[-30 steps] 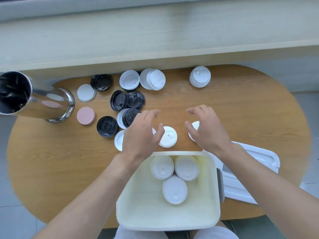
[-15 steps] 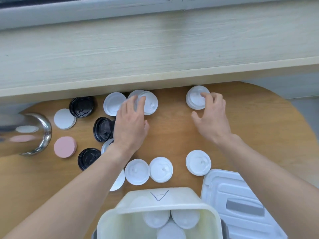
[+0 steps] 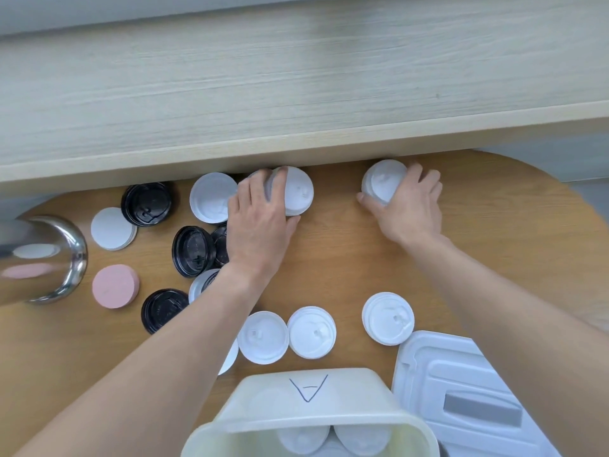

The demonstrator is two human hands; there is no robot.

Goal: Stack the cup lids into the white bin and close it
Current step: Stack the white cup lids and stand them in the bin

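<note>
My left hand grips a small stack of white lids at the table's far edge, fingers curled over its left side. My right hand grips another white lid stack further right, thumb on its near-left side. The white bin stands open at the near edge with white lids inside. Its flat white cover lies to its right. Loose white lids lie in front of the bin, with one further right. Black lids lie to the left.
A shiny steel container lies on its side at the left edge. A pink disc and a white disc sit near it. A pale wooden ledge overhangs the far side of the round wooden table.
Both hands reached from near the bin to the far edge of the table. Their fingers have now curled round the two white lid stacks they only touched half a second ago.
</note>
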